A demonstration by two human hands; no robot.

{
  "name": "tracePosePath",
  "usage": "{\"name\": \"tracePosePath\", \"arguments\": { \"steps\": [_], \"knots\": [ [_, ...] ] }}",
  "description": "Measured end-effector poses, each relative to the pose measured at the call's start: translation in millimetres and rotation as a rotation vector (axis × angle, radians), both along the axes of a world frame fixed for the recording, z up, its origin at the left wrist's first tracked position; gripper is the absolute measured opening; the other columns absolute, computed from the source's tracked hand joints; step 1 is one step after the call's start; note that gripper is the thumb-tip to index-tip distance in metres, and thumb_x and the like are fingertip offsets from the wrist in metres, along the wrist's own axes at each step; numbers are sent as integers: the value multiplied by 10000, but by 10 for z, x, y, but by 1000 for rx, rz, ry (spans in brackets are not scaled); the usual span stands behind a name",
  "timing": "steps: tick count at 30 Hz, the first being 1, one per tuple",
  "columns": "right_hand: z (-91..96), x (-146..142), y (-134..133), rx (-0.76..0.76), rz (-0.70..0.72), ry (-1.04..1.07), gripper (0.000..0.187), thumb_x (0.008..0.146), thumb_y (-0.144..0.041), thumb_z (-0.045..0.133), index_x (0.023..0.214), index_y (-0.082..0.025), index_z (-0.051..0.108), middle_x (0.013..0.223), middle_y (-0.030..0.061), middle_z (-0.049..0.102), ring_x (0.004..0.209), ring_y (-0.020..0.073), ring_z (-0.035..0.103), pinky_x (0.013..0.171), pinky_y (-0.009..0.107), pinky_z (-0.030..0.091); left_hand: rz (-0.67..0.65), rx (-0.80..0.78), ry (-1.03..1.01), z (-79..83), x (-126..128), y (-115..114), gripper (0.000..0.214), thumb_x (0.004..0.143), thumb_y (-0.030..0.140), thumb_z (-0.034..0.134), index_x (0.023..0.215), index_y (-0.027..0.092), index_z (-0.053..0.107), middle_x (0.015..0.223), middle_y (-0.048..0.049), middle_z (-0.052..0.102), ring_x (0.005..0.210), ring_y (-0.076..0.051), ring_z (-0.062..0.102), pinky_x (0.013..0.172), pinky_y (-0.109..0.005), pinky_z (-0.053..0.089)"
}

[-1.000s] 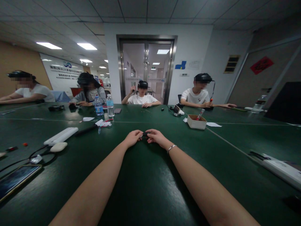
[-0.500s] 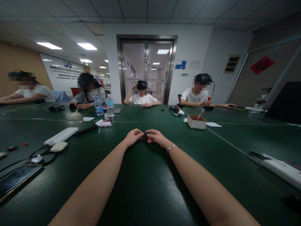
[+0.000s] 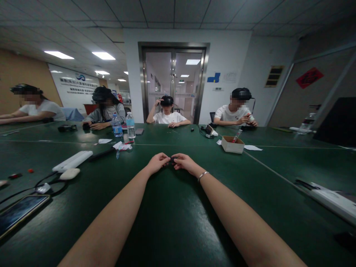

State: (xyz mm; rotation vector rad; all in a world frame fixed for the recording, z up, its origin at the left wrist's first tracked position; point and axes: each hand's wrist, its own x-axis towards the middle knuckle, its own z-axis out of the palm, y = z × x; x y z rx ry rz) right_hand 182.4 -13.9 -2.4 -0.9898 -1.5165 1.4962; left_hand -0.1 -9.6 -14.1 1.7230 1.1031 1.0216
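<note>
Just above the green table (image 3: 167, 215), my left hand (image 3: 158, 162) and my right hand (image 3: 184, 163) meet almost fingertip to fingertip. Between them is a small black object (image 3: 172, 160), mostly covered by the fingers and too small to name. My left thumb and forefinger pinch its left end. From the other side, the fingers of my right hand are closed on it too. A silver bracelet (image 3: 203, 175) circles my right wrist.
To the left lie a phone (image 3: 23, 211), a white power strip (image 3: 72, 161), cables and a white mouse-shaped object (image 3: 69, 173). Ahead are water bottles (image 3: 130, 126), papers and a small box (image 3: 233, 145). Another power strip (image 3: 333, 200) lies right. Several people sit across.
My hands stay in nearly the same place, still on the small black object. Across the table at right, a person's outstretched arm has drawn back and both hands are now together.
</note>
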Motion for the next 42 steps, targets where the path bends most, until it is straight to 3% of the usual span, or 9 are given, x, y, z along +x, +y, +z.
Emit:
{"name": "tracePosePath", "arguments": {
  "steps": [42],
  "knots": [
    [-10,2,7,3,6,2,217,855,-21,490,1050,-103,539,700,31,615,505,78,600,527,173,543,-17,27,27,-62,-23,56,334,714,450,582,836,141,541,684,-28,604,592,-109,525,550,-236,392]
  ]
}}
